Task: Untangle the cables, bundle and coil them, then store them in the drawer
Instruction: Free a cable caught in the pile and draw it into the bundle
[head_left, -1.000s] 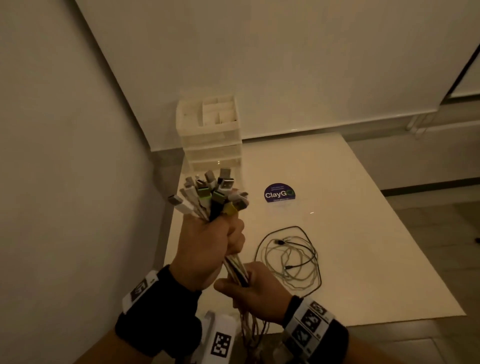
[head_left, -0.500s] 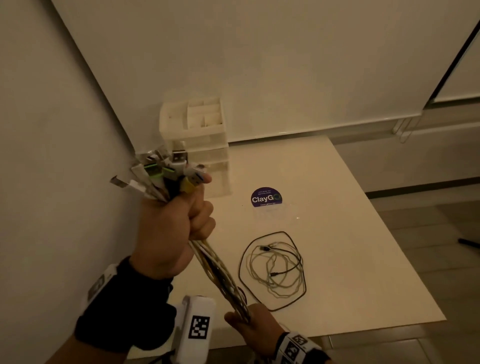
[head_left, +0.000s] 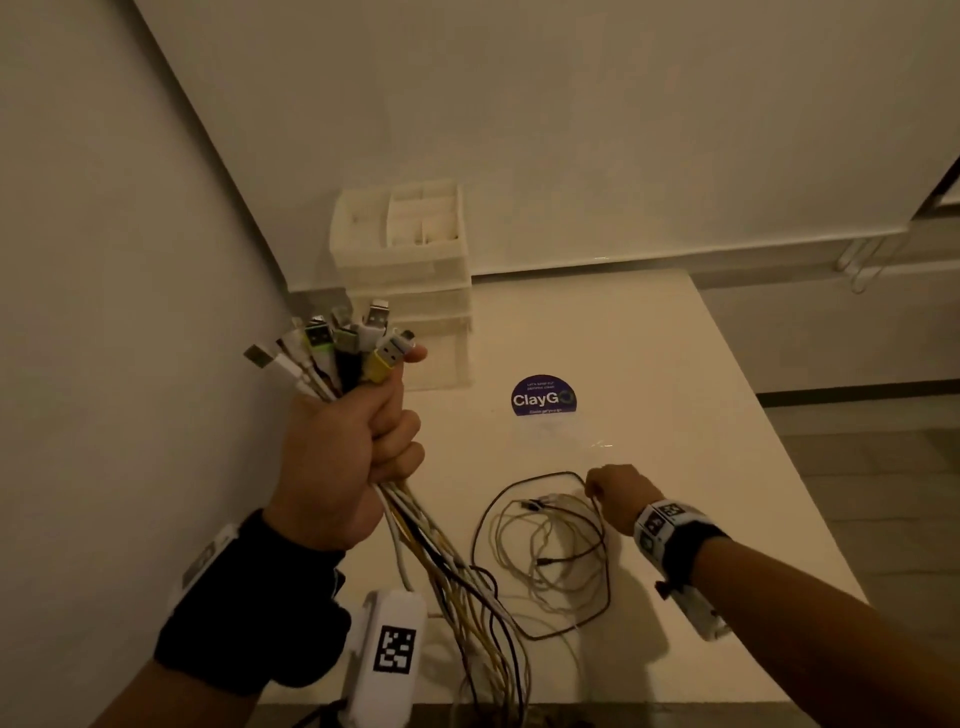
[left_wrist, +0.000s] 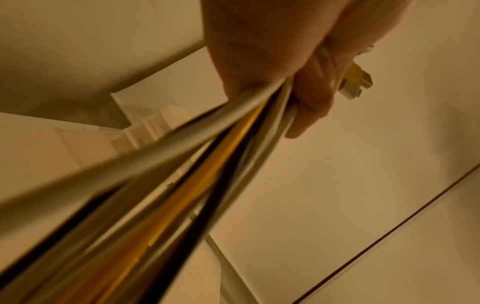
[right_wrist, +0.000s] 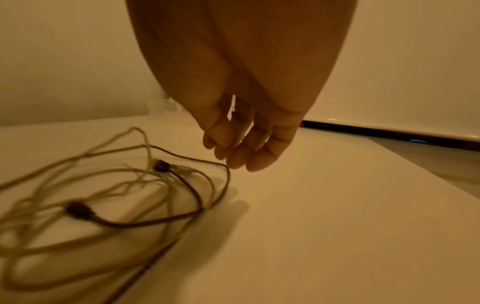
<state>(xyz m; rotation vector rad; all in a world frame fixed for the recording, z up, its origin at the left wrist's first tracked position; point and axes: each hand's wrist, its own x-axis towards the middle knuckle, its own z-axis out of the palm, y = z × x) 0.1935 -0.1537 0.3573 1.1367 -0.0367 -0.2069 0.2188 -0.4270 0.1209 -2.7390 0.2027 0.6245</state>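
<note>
The left hand (head_left: 343, 457) is raised above the near left part of the white table (head_left: 701, 415), fingers clenched round a thick cable bundle (head_left: 431, 551). The bundle's USB plugs (head_left: 337, 343) fan out above the fist, and its cords trail down past the table's near edge. The right hand (head_left: 618, 493) hovers low over the table, fingers relaxed and holding nothing, fingertips (right_wrist: 244, 160) just beside the loose cables (head_left: 550, 556) lying tangled there. A translucent drawer unit (head_left: 405, 280) stands at the far left corner, with a round ClayGo sticker (head_left: 543, 397) nearby.
</note>
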